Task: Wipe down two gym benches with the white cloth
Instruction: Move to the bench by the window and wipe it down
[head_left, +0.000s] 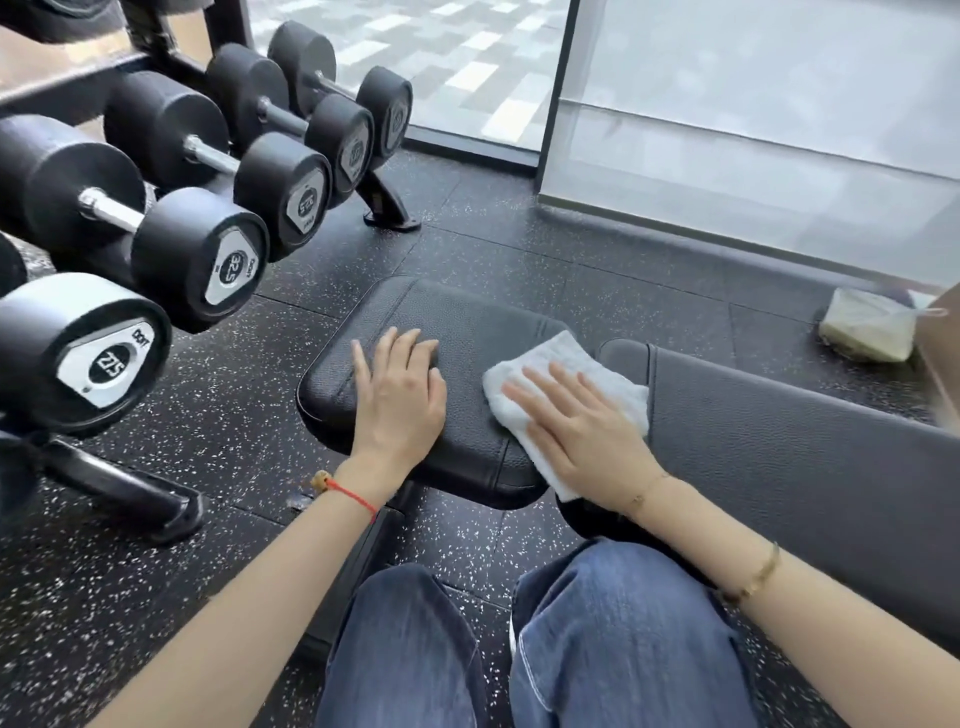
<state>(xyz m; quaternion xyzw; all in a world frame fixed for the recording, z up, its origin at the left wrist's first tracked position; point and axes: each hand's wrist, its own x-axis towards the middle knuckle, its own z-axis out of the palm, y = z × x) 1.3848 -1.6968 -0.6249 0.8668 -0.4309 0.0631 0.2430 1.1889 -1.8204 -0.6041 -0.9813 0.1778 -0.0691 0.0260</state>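
Note:
A black padded gym bench stands in front of me, its seat pad (457, 332) on the left and its long back pad (779, 447) running off to the right. My left hand (400, 395) rests flat on the seat pad with straight fingers. A folded white cloth (561, 364) lies across the gap between the two pads. My right hand (576, 426) presses flat on the cloth, fingers spread and pointing up-left. Only one bench is in view.
A rack of black dumbbells (197, 260) fills the left side, its foot (130, 488) close to the seat pad. A glass wall (753, 130) runs behind. A pale bag (867, 327) lies on the speckled rubber floor at right. My knees in jeans (613, 639) are below.

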